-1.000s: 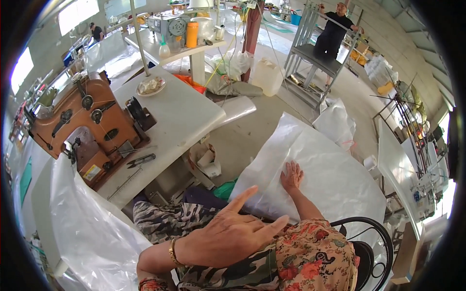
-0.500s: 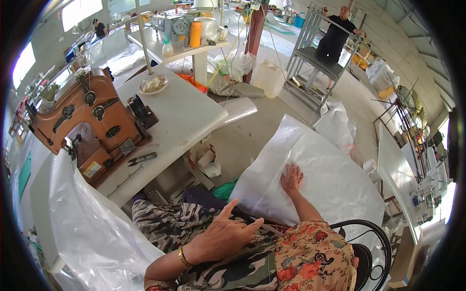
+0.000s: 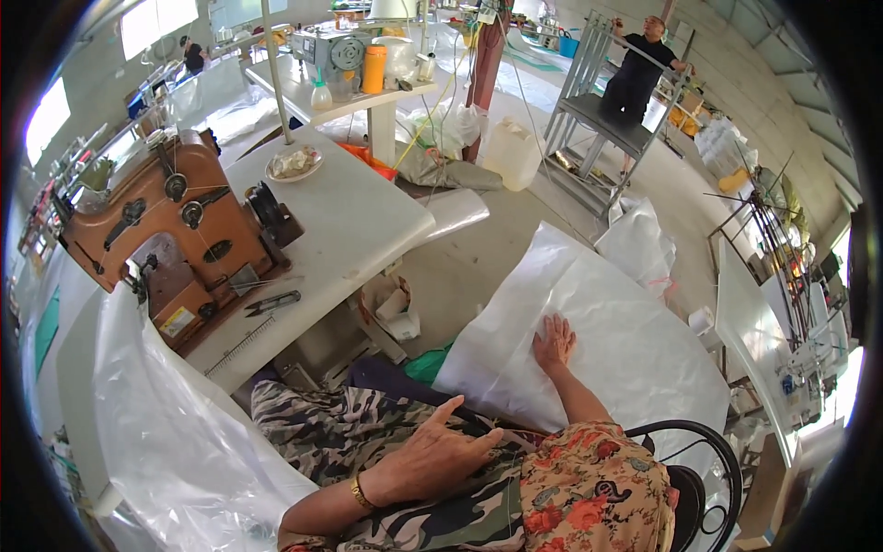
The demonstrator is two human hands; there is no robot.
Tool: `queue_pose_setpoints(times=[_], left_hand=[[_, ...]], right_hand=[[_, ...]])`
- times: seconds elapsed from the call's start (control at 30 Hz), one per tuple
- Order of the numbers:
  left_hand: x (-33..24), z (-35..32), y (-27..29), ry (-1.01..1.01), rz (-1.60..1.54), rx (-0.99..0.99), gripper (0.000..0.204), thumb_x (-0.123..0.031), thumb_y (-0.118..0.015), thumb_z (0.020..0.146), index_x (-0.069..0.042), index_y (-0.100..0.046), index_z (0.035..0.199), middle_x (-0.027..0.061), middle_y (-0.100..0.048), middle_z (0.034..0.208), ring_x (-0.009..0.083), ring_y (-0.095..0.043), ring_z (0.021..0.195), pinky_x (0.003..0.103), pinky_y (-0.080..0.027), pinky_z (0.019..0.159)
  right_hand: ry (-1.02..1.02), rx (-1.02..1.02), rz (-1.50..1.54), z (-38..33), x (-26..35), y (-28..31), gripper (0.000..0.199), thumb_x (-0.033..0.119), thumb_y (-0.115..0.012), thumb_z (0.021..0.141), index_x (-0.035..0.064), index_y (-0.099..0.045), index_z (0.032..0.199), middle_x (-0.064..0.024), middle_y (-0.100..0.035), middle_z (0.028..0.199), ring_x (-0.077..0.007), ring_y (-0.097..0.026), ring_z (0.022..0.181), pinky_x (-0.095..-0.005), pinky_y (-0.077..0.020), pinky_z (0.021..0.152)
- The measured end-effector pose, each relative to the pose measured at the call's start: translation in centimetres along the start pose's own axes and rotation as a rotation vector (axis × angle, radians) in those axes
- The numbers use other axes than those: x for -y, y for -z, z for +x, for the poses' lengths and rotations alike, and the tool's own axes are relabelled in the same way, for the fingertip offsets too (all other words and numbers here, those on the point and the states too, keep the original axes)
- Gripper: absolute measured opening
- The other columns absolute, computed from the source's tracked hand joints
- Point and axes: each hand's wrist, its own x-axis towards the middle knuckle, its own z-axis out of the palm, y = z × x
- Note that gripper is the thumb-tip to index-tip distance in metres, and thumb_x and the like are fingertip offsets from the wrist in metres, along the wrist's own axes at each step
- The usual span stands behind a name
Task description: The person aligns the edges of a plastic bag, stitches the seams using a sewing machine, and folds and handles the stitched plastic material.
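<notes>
Head view: glossy, lightly creased white sheet (image 3: 635, 359) beneath the right hand (image 3: 554, 346), fingers spread, as on the left hand (image 3: 434, 462).

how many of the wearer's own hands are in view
2: the left hand is over the camouflage cloth, and the right hand lies on the whitish sheet.

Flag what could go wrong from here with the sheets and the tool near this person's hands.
The pale sheet might slide: only the right hand lies flat on it, while the left hand is over the lap.
The plastic sheet hanging by the sewing machine could snag or drag if the person shifts.
The snips, lying loose near the table's edge, might get knocked off.
</notes>
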Motion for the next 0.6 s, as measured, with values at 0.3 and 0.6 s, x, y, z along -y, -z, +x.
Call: queue_pose_setpoints(times=[0.3,0.6], left_hand=[[0.3,-1.7,0.1,0.086,-0.005,-0.073,0.031,-0.016,-0.054,0.09,-0.003,-0.056,0.119,0.0085,-0.059,0.064,0.0259,-0.065,0.07,0.054,-0.03,0.107],[-0.2,-9.0,3.2,0.434,0.089,-0.35,0.034,-0.013,-0.06,0.082,-0.002,-0.057,0.114,0.0087,-0.062,0.075,0.0262,-0.065,0.081,0.049,-0.036,0.104]], right_hand=[[0.033,0.067,-0.064,1.0,0.2,-0.7,0.058,0.036,-0.061,0.085,0.0207,-0.046,0.139,-0.0032,-0.035,0.15,-0.026,-0.022,0.143,-0.0504,-0.0175,0.114],[0.494,-0.092,0.858,-0.6,9.4,7.9,0.035,0.008,-0.055,0.091,-0.0051,-0.056,0.123,-0.0183,-0.061,0.122,-0.0283,-0.057,0.115,-0.038,-0.0419,0.1]])
